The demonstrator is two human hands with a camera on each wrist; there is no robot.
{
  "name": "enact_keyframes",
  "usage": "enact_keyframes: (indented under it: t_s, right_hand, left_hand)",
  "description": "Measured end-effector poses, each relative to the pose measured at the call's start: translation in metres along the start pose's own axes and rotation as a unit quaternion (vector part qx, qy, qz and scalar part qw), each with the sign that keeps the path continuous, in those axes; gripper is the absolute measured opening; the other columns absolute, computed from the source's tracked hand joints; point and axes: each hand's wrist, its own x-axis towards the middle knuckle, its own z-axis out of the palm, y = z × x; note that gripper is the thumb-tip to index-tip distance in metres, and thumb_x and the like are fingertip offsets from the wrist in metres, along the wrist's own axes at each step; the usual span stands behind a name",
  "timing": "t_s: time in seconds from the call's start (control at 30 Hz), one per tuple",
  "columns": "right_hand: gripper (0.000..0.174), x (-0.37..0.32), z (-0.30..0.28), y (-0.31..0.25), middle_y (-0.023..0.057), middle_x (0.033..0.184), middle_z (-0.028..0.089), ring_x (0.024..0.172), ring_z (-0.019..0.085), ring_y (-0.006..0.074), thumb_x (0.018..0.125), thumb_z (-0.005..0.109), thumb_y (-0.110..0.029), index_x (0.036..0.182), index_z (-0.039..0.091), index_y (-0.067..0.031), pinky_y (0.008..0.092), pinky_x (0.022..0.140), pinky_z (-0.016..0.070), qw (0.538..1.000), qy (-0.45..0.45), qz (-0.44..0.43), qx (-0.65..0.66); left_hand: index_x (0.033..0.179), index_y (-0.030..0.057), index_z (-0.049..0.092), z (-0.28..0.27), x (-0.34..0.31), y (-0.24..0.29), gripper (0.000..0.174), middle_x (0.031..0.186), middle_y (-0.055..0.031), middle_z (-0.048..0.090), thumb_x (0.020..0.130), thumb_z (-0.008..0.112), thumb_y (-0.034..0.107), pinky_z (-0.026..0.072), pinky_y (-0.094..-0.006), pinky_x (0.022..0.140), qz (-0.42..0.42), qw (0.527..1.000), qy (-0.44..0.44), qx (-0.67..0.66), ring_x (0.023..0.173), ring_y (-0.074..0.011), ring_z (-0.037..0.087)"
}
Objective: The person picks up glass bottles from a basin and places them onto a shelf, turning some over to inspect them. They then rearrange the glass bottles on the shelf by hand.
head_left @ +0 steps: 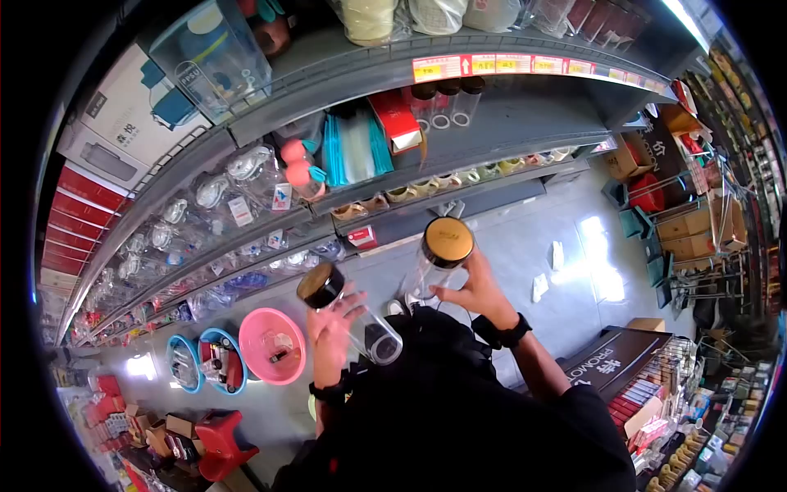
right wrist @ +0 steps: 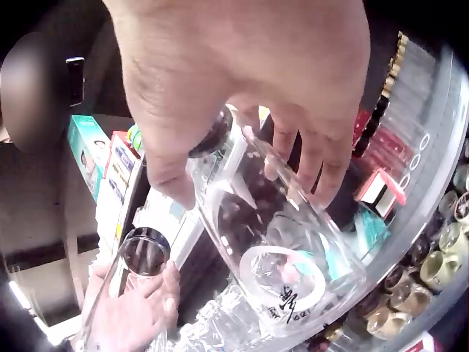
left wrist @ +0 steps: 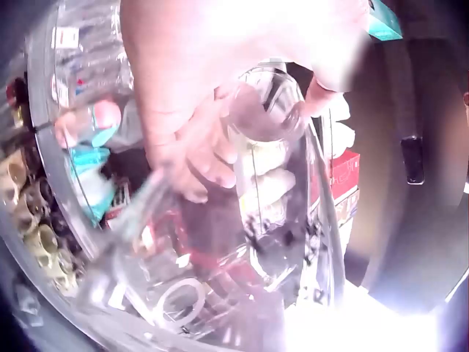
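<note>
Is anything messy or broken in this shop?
Two white scraps lie on the floor, perhaps litter. On the shelf, a red box sits askew, with what looks like an open flap. The clear bottles in the left hand and right hand show no cracks I can see.

I see a grey shelf (head_left: 525, 115) across the top of my head view, with price tags (head_left: 500, 64) along the edge above it. On it, a red box (head_left: 397, 123) stands beside teal packs (head_left: 334, 152); mugs (head_left: 447, 180) line the level below. At far left I pick out a white box (head_left: 123, 111) and stacked red cartons (head_left: 82, 217). On the floor (head_left: 525, 262), a pink tub (head_left: 261, 369) sits next to two blue tubs (head_left: 215, 332) (the nearer one holds a jumble I can't identify from here). I also have a red chair (head_left: 220, 447) at lower left and a black sign (head_left: 611, 365) at right.
</note>
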Motion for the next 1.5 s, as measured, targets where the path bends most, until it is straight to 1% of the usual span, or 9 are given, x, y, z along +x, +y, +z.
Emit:
enact_keyframes:
  t_s: [0.13, 0.23, 0.33, 0.47, 0.67, 0.77, 0.9, 0.97, 1.5]
  right_hand:
    - [0.094, -0.001, -0.050, -0.003, 0.0154, 0.131, 0.059, 0.117, 0.063, 0.0265, 0.071, 0.090, -0.021, 0.146, 0.038, 0.0021, 0.0392, 0.094, 0.0546, 0.991, 0.023, -0.031, -0.130]
    - [0.104, 0.010, -0.076, 0.004, 0.0152, 0.133, 0.059, 0.120, 0.061, 0.0261, 0.071, 0.091, -0.021, 0.152, 0.028, -0.0022, 0.0414, 0.095, 0.0545, 0.994, 0.060, 0.030, -0.087]
    - [0.114, 0.031, -0.111, 0.001, 0.0191, 0.141, 0.052, 0.126, 0.058, 0.0311, 0.071, 0.090, -0.021, 0.158, 0.017, -0.0072, 0.0451, 0.097, 0.0540, 0.997, 0.049, 0.011, -0.052]
    - [0.120, 0.061, -0.165, 0.029, 0.0220, 0.147, 0.048, 0.129, 0.056, 0.0346, 0.070, 0.090, -0.019, 0.160, 0.011, -0.0084, 0.0473, 0.099, 0.0542, 0.999, -0.004, -0.029, -0.018]
    - [0.112, 0.109, -0.250, 0.025, 0.0219, 0.143, 0.053, 0.127, 0.059, 0.0364, 0.070, 0.088, -0.013, 0.159, 0.020, -0.0090, 0.0480, 0.100, 0.0546, 0.994, -0.086, -0.061, -0.014]
    - [0.100, 0.127, -0.272, 0.024, 0.0173, 0.132, 0.060, 0.114, 0.064, 0.0375, 0.068, 0.088, -0.012, 0.154, 0.036, -0.0113, 0.0448, 0.090, 0.0577, 0.987, -0.083, -0.097, -0.096]
    - [0.092, 0.145, -0.280, 0.016, 0.0119, 0.115, 0.063, 0.102, 0.065, 0.0367, 0.065, 0.087, -0.014, 0.148, 0.048, -0.0130, 0.0427, 0.079, 0.0560, 0.962, -0.061, -0.180, -0.196]
    - [0.091, 0.148, -0.282, 0.015, 0.0111, 0.116, 0.064, 0.102, 0.065, 0.0360, 0.065, 0.087, -0.013, 0.147, 0.048, -0.0123, 0.0426, 0.079, 0.0561, 0.951, -0.066, -0.205, -0.220]
    - [0.087, 0.183, -0.312, 0.029, 0.0149, 0.118, 0.060, 0.100, 0.064, 0.0390, 0.057, 0.089, -0.010, 0.137, 0.055, -0.0042, 0.0430, 0.083, 0.0541, 0.917, -0.312, -0.237, -0.076]
  left_hand:
    - [0.156, 0.0120, 0.026, 0.030, 0.032, -0.022, 0.096, 0.140, -0.0205, 0.053, 0.081, 0.075, 0.047, 0.0523, -0.0507, 0.095, -0.052, 0.998, -0.032, -0.010, 0.119, -0.0379, 0.061]
    - [0.149, 0.0029, 0.036, 0.065, 0.054, -0.034, 0.085, 0.136, -0.0192, 0.058, 0.086, 0.075, 0.044, 0.0518, -0.0482, 0.096, -0.022, 0.999, -0.006, 0.050, 0.118, -0.0352, 0.062]
    - [0.142, -0.0013, 0.044, 0.094, 0.078, -0.051, 0.085, 0.130, -0.0173, 0.062, 0.081, 0.083, 0.042, 0.0517, -0.0452, 0.098, -0.021, 0.997, -0.035, 0.072, 0.113, -0.0309, 0.064]
    - [0.128, -0.0032, 0.057, 0.145, 0.118, -0.079, 0.076, 0.119, -0.0087, 0.065, 0.065, 0.093, 0.020, 0.0465, -0.0298, 0.098, 0.007, 0.965, -0.079, 0.250, 0.106, -0.0155, 0.062]
    - [0.123, -0.0005, 0.062, 0.235, 0.157, -0.105, 0.079, 0.156, -0.0224, 0.037, 0.059, 0.094, 0.032, 0.0508, -0.0400, 0.098, 0.094, 0.916, -0.167, 0.352, 0.106, -0.0241, 0.069]
    - [0.118, 0.0032, 0.068, 0.281, 0.158, -0.098, 0.074, 0.164, -0.0265, 0.019, 0.055, 0.095, 0.030, 0.0481, -0.0421, 0.100, 0.117, 0.920, -0.121, 0.354, 0.120, -0.0322, 0.057]
    - [0.120, 0.0100, 0.072, 0.345, 0.168, -0.079, 0.075, 0.164, -0.0266, 0.019, 0.051, 0.093, 0.027, 0.0336, -0.0472, 0.116, 0.107, 0.928, -0.038, 0.354, 0.151, -0.0408, 0.027]
    - [0.121, 0.0115, 0.072, 0.353, 0.177, -0.078, 0.075, 0.165, -0.0262, 0.018, 0.051, 0.092, 0.026, 0.0373, -0.0473, 0.114, 0.161, 0.858, -0.039, 0.486, 0.150, -0.0413, 0.030]
    - [0.121, 0.0117, 0.072, 0.338, 0.162, -0.078, 0.080, 0.161, -0.0282, 0.026, 0.048, 0.091, 0.037, 0.0278, -0.0489, 0.119, 0.136, 0.853, -0.067, 0.499, 0.150, -0.0423, 0.027]
